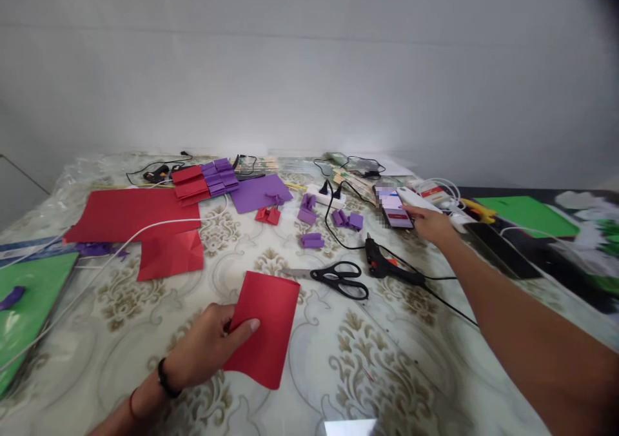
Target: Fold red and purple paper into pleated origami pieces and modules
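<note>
My left hand [206, 349] pinches the near-left edge of a red paper rectangle [268, 329] that lies on the patterned table cover [338, 358]; the thumb rests on top of the sheet. My right hand [428, 223] reaches far across to the right and its fingers touch a lit phone [394, 209] lying on the table. Whether those fingers are spread or curled is hard to see. Black scissors [341, 278] and a black glue gun [382, 265] lie between the two hands.
Large red sheets [130, 217] and a purple sheet [258, 192] lie at the back left, with stacked folded red and purple pieces [207, 179]. Small purple folds [312, 239] are scattered mid-table. Green sheets lie at the far left [29, 307] and right [529, 213]. Cables and a power strip [326, 195] cross the back.
</note>
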Tool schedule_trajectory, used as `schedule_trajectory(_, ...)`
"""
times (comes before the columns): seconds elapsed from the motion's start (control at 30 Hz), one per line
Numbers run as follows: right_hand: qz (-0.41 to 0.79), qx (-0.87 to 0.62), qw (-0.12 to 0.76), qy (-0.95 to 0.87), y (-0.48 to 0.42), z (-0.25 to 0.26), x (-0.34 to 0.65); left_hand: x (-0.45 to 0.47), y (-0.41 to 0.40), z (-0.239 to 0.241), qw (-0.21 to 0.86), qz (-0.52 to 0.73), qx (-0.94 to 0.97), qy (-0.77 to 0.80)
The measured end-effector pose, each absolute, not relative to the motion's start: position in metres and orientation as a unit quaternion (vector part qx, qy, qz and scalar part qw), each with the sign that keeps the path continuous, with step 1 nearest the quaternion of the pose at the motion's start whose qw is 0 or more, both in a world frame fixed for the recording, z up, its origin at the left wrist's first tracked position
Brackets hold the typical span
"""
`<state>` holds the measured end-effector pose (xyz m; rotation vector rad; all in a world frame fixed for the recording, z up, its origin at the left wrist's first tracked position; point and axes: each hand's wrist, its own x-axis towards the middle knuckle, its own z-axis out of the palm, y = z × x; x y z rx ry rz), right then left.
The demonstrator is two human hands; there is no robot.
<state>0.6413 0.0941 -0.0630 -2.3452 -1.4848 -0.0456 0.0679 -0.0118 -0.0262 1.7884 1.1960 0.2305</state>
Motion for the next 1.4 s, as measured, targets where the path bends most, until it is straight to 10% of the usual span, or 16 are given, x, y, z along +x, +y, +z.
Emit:
schedule_trajectory(0.63, 0.145, -0.708, 0.461, -0.515, 0.036, -0.017, 0.501, 0.068, -0.014, -0.024, 0.461, 0.103, 0.74, 0.478)
schedule_trajectory(1.03, 0.483, -0.505, 0.348, -0.625, -0.04, -0.018, 0.351, 0.072, -0.018, -0.021, 0.481, 0.169, 0.735, 0.448)
schedule_trajectory(1.4, 0.528, -0.489, 0.333, -0.609, -0.054, -0.032, 0.311, 0.072, -0.018, -0.021, 0.51, 0.163, 0.718, 0.445)
